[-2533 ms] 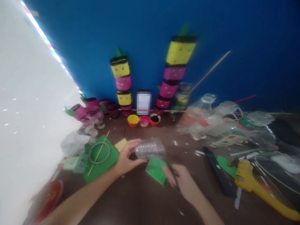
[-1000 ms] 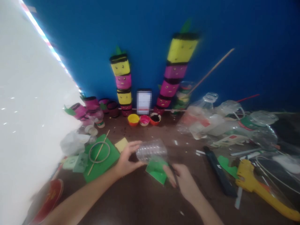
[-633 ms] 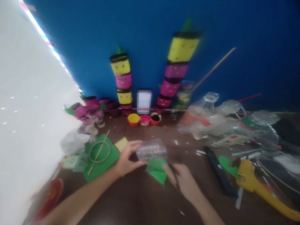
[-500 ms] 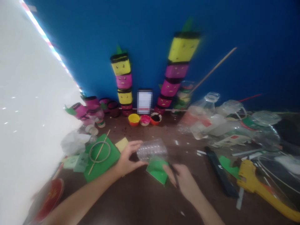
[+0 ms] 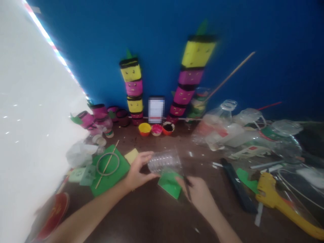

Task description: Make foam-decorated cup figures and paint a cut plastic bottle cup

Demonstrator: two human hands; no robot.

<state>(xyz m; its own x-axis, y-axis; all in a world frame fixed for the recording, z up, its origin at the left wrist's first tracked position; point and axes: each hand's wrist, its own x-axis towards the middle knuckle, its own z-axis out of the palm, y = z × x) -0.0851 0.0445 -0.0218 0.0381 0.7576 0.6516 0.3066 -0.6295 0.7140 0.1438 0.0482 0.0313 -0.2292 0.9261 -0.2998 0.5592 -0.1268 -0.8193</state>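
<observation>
A clear ribbed plastic bottle piece [image 5: 164,161] lies on its side at the middle of the dark table. My left hand [image 5: 140,170] grips its left end, with thumb and fingers round it. My right hand [image 5: 196,192] is closed round a thin dark tool [image 5: 187,188], whose exact kind is blurred. The right fingertips reach the right edge of a green sheet piece [image 5: 170,184], which lies just below the bottle piece and touches it. Right of the bottle piece, its open end is hard to make out.
Three paint cups [image 5: 156,129] stand behind, below painted stacks [image 5: 134,89] against the blue wall. Left lies a green sheet [image 5: 121,170] with ring and stick. Clear bottles [image 5: 227,130], a black case [image 5: 238,185] and a yellow glue gun [image 5: 268,192] are right.
My right hand and the dark tool have shifted very slightly. My left hand keeps its hold on the bottle piece.
</observation>
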